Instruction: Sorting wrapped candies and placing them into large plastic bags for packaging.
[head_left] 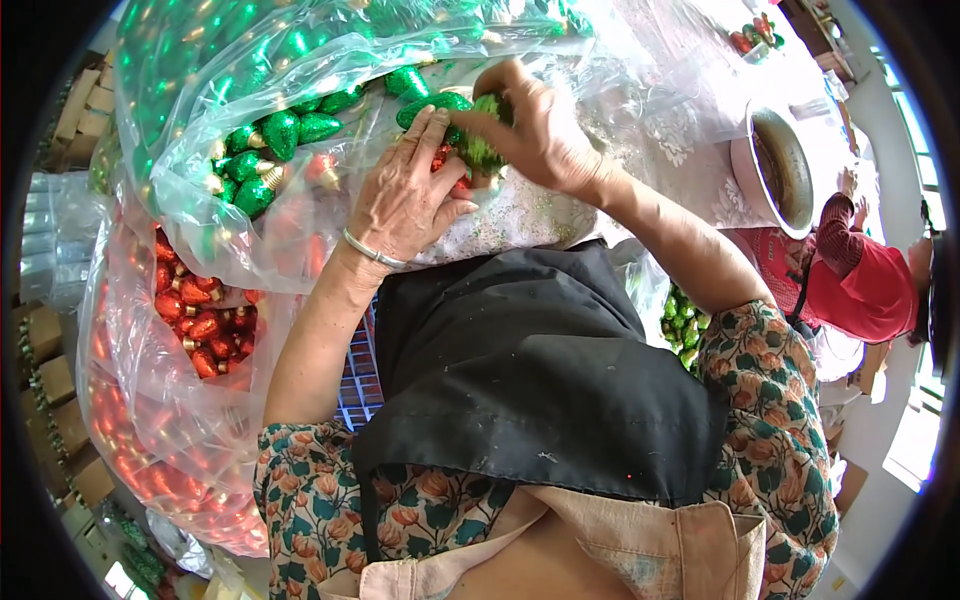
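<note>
My left hand (402, 195), with a bangle at the wrist, is closed around glittery bulb-shaped ornaments: a green bulb ornament (448, 102) lies under its fingertips, and red glitter (460, 185) shows between thumb and fingers. My right hand (545, 135) comes in from the right and curls over a fuzzy green piece (484, 150) right beside them. That piece is smeared, and its kind cannot be made out. Loose green bulb ornaments (281, 135) with gold caps spill from a clear plastic bag (350, 60) left of my hands.
Red bulb ornaments (203, 325) fill another clear bag at the left. A white basin (745, 165) stands on the cloth-covered table (650, 140) at right. Beyond it works a person in red (860, 265). Green ornaments (683, 322) sit in a bag beside my lap; a blue crate (358, 375) is below.
</note>
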